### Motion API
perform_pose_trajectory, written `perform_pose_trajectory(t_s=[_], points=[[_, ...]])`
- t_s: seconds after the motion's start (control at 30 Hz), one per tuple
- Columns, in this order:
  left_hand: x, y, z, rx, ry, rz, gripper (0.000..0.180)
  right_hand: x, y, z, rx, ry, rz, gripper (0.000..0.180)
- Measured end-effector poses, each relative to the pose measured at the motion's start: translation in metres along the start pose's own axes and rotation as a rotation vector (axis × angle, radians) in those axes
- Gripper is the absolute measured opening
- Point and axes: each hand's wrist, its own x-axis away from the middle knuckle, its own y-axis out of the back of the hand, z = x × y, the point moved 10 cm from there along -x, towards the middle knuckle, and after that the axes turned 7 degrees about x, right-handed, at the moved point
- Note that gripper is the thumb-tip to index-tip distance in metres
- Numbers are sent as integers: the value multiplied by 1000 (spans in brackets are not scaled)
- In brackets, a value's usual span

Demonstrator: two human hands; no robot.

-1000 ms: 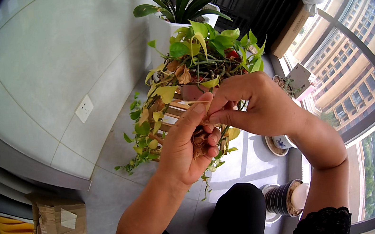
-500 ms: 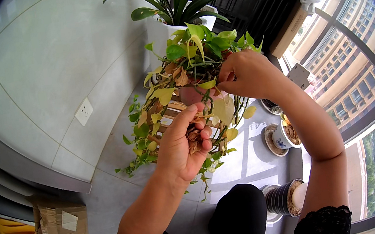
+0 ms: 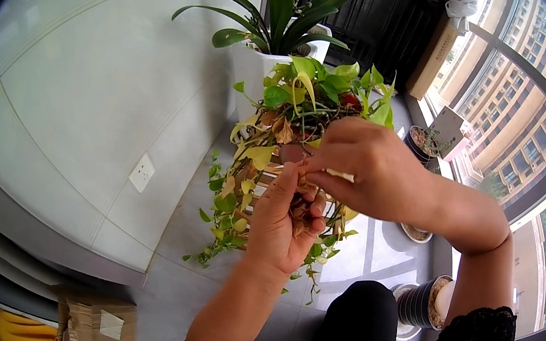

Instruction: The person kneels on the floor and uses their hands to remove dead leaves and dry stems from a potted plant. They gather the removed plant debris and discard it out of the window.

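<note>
A trailing pothos [image 3: 337,81] with green, yellow and dried brown leaves hangs from a reddish pot [image 3: 293,153] in front of me. My left hand [image 3: 280,229] is turned palm up before it, fingers curled round crumpled dry leaves [image 3: 302,212]. Over the left thumb and fingertips, my right hand [image 3: 374,167] is closed in a pinch, its tips meeting the left hand's. Whatever lies between the right fingertips is too small to make out. Part of the pot and the hanging stems is hidden behind both hands.
Behind the pothos stands a white planter [image 3: 257,68] with a strap-leaved plant [image 3: 280,19]. A black rack [image 3: 380,12] is at the back. Along the window on the right are a dark pot [image 3: 420,143] and a striped pot [image 3: 418,307]. A cardboard box [image 3: 103,327] sits lower left.
My right hand has left the pothos stems and come down and toward me to the left hand's fingertips. The left hand still holds the dry leaves. The view has shifted slightly.
</note>
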Motion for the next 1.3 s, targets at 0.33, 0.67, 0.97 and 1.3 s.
perform_pose_trajectory(t_s=[0.33,0.67,0.97,1.3], points=[[-6,24,-32,56,-125,-232,18,-42,-43,-43,347,-47,238,32],[-9,27,-45,42,-144,-158,16,-68,-66,-69,337,-158,389,14],[-5,23,-52,12,-99,-121,18,-63,-29,-20,235,-91,61,9],[-7,30,-30,-74,-3,-181,15,-18,-22,-67,1095,-282,231,5]])
